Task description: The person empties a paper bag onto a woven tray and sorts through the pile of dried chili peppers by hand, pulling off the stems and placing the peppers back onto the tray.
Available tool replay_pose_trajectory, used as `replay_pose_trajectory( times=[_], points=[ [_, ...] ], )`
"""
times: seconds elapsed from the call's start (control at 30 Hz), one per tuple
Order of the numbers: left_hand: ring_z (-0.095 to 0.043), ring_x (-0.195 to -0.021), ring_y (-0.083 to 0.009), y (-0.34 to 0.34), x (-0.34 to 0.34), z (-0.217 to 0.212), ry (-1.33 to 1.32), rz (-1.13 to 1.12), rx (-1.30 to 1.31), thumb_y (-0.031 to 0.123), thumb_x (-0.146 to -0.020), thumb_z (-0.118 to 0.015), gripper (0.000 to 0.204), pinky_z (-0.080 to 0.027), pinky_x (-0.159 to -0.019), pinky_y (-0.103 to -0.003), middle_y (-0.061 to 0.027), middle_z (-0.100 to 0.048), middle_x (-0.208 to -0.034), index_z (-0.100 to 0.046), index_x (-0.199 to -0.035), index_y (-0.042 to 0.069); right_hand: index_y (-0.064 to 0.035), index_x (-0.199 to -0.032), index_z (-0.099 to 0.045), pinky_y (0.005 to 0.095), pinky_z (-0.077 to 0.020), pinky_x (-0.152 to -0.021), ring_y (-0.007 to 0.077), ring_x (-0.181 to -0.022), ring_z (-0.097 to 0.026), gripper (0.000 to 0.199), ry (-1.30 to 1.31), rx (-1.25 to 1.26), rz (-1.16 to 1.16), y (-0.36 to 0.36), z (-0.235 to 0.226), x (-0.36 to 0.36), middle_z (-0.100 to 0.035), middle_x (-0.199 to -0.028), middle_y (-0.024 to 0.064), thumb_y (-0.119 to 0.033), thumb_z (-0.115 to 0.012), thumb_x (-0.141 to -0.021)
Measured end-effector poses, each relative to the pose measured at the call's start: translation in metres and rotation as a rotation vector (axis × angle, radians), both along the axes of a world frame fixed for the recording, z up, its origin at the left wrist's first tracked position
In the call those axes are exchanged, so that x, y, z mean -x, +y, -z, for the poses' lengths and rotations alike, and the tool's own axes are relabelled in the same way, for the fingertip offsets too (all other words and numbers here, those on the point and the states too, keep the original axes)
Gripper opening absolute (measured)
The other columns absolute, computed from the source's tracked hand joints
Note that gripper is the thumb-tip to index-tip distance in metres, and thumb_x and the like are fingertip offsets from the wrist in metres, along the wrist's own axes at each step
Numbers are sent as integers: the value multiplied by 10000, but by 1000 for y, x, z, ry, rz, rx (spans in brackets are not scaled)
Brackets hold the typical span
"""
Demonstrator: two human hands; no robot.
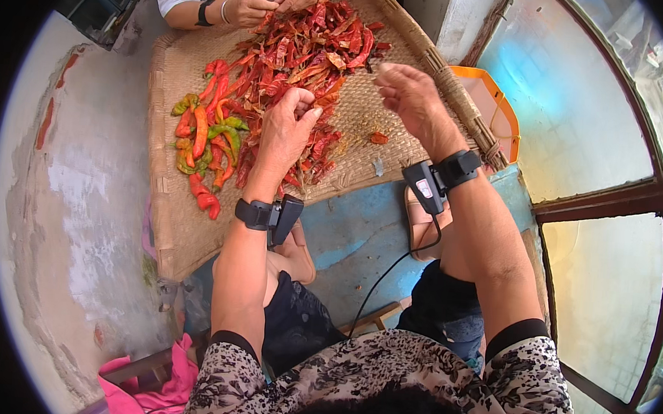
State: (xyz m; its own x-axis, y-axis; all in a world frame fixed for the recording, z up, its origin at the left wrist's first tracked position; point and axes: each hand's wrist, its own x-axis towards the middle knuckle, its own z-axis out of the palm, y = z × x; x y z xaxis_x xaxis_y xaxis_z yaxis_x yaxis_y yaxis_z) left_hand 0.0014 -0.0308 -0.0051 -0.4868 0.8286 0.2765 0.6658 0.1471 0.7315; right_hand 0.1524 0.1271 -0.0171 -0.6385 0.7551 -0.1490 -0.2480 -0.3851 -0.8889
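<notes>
A woven tray [164, 203] holds a heap of dried red chilies [303, 59]. Over the near side of this heap is my left hand [284, 131], its fingers curled toward the thumb; anything between them is hidden. My right hand [416, 97] hovers above the tray's right part, fingers loosely bent and a little apart, with nothing seen in them. Fresh red and green chilies [202, 129] lie left of the heap. A small dried piece [379, 138] and yellowish seeds rest on the weave below my right hand.
Across the tray, another person's hands [272, 7] meet over the far edge of the heap. An orange-rimmed container [500, 111] stands beyond the right rim. A wall [71, 189] runs along the left, windows [603, 280] along the right. Pink cloth [158, 383] hangs at lower left.
</notes>
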Motion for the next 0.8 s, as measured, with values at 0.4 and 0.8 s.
replay_pose_trajectory(
  times=[0.4, 0.8],
  points=[
    [-614, -763, -171, -7, 7, 1, 8, 94, 76, 88, -828, -625, 186, -498, -689, -320, -86, -636, -836, -574, -996, 29, 51, -1193, -519, 301, -516, -612, 148, -720, -612, 454, -245, -542, -198, -22, 14, 32, -661, -849, 104, 28, -651, -759],
    [-577, -793, -107, -8, 19, 0, -94, -71, -17, 104, -870, -593, 273, -472, -701, -255, -60, -632, -904, -551, -1127, 21, -91, -1315, -457, 307, -509, -668, 170, -745, -646, 554, -369, -1193, -17, -17, -5, -11, -648, -886, 124, -18, -587, -781]
  ],
)
